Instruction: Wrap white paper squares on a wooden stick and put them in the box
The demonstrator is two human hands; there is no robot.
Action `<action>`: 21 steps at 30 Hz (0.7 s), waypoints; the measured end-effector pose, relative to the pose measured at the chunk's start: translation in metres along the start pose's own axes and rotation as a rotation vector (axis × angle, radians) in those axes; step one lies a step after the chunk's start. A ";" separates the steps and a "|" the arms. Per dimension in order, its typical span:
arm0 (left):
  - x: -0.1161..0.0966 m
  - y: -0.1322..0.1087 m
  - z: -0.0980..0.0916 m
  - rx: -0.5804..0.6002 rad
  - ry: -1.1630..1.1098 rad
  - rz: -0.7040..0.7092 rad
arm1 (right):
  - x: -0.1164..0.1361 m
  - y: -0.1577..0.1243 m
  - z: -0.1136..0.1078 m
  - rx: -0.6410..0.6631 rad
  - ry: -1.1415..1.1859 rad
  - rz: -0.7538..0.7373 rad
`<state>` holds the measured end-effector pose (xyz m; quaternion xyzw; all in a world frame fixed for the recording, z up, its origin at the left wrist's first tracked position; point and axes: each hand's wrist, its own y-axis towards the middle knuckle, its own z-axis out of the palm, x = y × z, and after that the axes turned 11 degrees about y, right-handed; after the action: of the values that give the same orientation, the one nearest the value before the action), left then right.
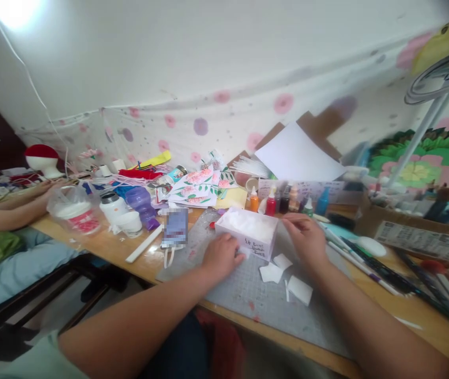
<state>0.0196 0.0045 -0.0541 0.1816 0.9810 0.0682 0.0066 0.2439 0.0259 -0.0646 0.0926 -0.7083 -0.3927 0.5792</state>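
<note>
A small white box [258, 249] with handwriting on its front stands on a grey cutting mat [236, 297]. White, fluffy-looking material [248, 223] fills it. At its front left corner is my left hand [221, 256], fingers curled in against the box wall; what they grip, if anything, is hidden. My right hand [307, 237] is by the box's right end, thumb and fingertips pinched together near the top edge. Anything between them is too small to make out. Cut white pieces [300, 290] lie on the mat in front of the box, one of them a pentagon-like piece [271, 272].
Paint bottles [270, 204] stand behind the box. Brushes and pens [360, 258] lie to the right, beside a cardboard box [409, 239]. Leftward are a phone [175, 227], a white strip [144, 243], a purple bottle [140, 205] and a bagged cup [80, 217]. Another person's arm [15, 213] rests at far left.
</note>
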 end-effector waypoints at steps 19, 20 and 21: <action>-0.003 0.011 -0.020 -0.240 -0.010 -0.002 | 0.011 -0.004 0.001 0.017 -0.021 -0.011; -0.001 0.016 -0.023 -0.258 -0.008 -0.016 | 0.012 -0.005 0.002 0.020 -0.024 -0.005; 0.001 0.020 -0.025 -0.268 -0.007 -0.024 | 0.012 -0.006 0.002 0.025 -0.027 0.002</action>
<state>0.0251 0.0205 -0.0269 0.1677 0.9652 0.1978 0.0349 0.2363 0.0158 -0.0590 0.0936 -0.7211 -0.3845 0.5687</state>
